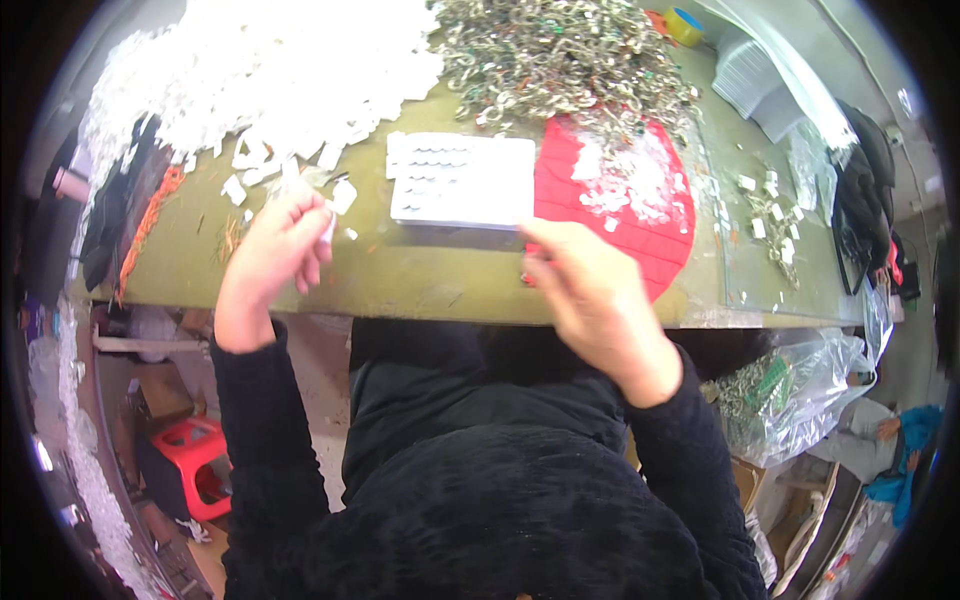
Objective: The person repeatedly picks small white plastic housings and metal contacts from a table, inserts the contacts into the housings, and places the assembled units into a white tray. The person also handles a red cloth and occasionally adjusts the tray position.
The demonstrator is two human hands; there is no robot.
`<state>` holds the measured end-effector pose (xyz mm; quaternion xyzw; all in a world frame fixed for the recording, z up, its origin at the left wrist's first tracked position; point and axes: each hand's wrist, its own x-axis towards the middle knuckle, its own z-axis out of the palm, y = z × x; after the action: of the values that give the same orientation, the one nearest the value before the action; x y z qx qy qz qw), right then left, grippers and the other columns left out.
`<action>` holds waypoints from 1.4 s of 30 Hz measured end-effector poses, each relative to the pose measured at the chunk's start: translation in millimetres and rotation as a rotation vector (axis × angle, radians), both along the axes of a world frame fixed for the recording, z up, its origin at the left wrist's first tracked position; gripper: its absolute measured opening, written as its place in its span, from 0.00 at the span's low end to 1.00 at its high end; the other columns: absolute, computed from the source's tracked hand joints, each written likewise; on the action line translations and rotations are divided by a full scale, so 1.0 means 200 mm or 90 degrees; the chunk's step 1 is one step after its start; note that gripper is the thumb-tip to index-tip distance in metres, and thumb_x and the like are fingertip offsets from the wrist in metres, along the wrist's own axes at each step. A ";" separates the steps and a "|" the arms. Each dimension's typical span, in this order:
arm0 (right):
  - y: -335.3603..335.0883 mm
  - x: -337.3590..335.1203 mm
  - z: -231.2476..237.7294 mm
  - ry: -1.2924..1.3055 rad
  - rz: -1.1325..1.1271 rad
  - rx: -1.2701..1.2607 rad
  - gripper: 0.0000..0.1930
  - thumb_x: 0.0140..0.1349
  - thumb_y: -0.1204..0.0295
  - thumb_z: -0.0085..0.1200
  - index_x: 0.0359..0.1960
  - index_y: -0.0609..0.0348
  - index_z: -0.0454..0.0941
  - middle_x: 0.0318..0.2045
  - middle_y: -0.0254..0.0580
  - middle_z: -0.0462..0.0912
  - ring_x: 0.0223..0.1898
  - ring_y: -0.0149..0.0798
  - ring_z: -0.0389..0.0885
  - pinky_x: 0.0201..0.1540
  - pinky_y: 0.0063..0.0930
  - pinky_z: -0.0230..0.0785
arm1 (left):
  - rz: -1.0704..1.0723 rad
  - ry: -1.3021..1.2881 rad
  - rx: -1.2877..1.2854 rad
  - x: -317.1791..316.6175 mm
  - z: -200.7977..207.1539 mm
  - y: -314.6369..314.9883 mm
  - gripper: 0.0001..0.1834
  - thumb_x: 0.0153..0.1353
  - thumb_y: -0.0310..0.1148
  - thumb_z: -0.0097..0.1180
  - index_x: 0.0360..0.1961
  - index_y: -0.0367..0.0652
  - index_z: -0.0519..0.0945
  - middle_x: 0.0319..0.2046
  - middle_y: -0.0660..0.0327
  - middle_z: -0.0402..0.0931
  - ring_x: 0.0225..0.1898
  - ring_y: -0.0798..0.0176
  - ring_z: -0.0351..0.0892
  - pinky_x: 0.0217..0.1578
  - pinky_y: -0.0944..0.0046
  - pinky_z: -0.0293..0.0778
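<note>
My left hand [280, 245] is closed over the left part of the table, its fingers curled around a small white piece that shows at the fingertips. Loose white pieces [343, 196] lie just beyond it. A flat white rectangular tray [480, 205] with rows of small dark curved marks sits between my hands. My right hand [595, 290] is at the tray's near right corner, with thumb and fingers drawn together. What they hold, if anything, is too small to make out. Under and beside that hand lies a round red mat [655, 235] bearing clear and whitish small pieces [630, 180].
A large white heap [250, 70] covers the far left. Beyond the tray is a pile of metal chain-like pieces [560, 60]. Yellow tape [683, 27] lies at the far right. A red stool [195, 465] stands below left; a clear plastic bag [800, 390] is at right. Another person [890, 450] sits far right.
</note>
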<state>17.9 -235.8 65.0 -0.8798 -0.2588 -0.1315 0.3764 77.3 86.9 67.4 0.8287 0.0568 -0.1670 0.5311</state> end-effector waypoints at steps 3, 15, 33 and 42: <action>0.13 0.01 0.00 -0.041 0.077 0.028 0.23 0.60 0.76 0.56 0.59 0.57 0.70 0.50 0.52 0.78 0.46 0.55 0.81 0.43 0.43 0.77 | -0.108 -0.034 0.030 -0.15 0.07 -0.19 0.07 0.68 0.31 0.47 0.35 0.40 0.76 0.16 0.65 0.73 0.12 0.75 0.70 0.13 0.72 0.65; 0.09 0.02 -0.02 -0.291 0.080 0.034 0.21 0.47 0.78 0.64 0.47 0.61 0.80 0.40 0.41 0.85 0.43 0.43 0.83 0.42 0.34 0.75 | 0.094 0.062 -0.818 -0.39 -0.18 -0.67 0.23 0.68 0.44 0.56 0.56 0.38 0.73 0.43 0.55 0.81 0.35 0.64 0.79 0.34 0.60 0.77; -0.62 0.66 0.07 0.073 -0.361 -0.111 0.11 0.59 0.71 0.51 0.39 0.65 0.77 0.30 0.48 0.84 0.35 0.43 0.83 0.40 0.34 0.75 | 0.000 0.211 -0.916 -0.40 -0.30 -0.67 0.16 0.68 0.43 0.49 0.42 0.38 0.74 0.30 0.54 0.76 0.23 0.60 0.75 0.14 0.62 0.71; -0.40 0.25 0.07 0.501 0.127 0.647 0.11 0.59 0.80 0.47 0.44 0.65 0.74 0.35 0.41 0.79 0.37 0.34 0.79 0.42 0.28 0.72 | -0.027 0.142 -0.687 -0.30 -0.20 -0.75 0.11 0.69 0.34 0.52 0.47 0.37 0.75 0.30 0.56 0.77 0.22 0.66 0.75 0.15 0.67 0.70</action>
<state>67.2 -316.3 78.8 -0.5460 -0.0876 0.1303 0.8230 18.2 -63.8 28.1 0.4170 0.0024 -0.2699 0.8679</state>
